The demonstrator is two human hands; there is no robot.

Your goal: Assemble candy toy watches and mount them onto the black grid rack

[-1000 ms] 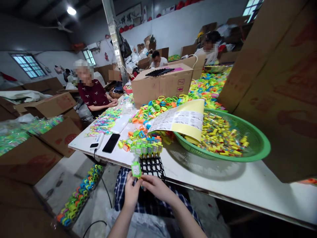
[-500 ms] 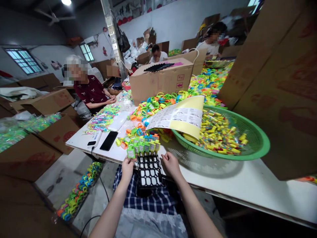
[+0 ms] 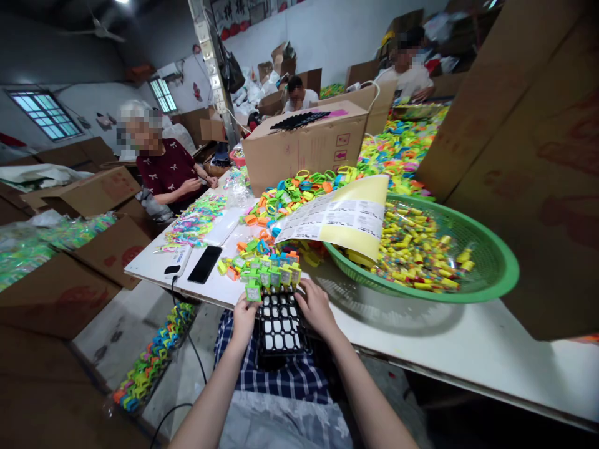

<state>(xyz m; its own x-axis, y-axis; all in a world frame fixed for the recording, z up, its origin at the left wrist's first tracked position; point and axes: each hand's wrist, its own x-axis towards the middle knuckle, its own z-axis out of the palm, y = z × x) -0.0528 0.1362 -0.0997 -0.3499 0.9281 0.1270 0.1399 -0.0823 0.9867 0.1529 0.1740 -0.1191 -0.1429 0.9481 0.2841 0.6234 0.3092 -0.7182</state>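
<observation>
A black grid tray (image 3: 282, 337) with white pieces in its cells rests at the table's near edge, over a lap in checked cloth. Several green and yellow toy watches (image 3: 269, 275) stand in rows along its far end. My left hand (image 3: 244, 319) is closed at the tray's left far corner, its fingertips on a green toy watch (image 3: 253, 292). At the right far corner is my right hand (image 3: 319, 307), thumb and forefinger apart, its fingertips by the tray's rim and the end yellow watch. Whether they touch is hard to see.
A green basket (image 3: 508, 274) of small yellow pieces stands to the right, with a label sheet (image 3: 337, 215) over its rim. Loose toy watches lie behind the tray. A phone (image 3: 204, 265) and a cardboard box (image 3: 299, 146) are on the table. A person (image 3: 168, 171) sits at left.
My right hand has moved left to the tray's far corner, and its curled fingers have spread. The green watch at my left hand has shifted slightly right.
</observation>
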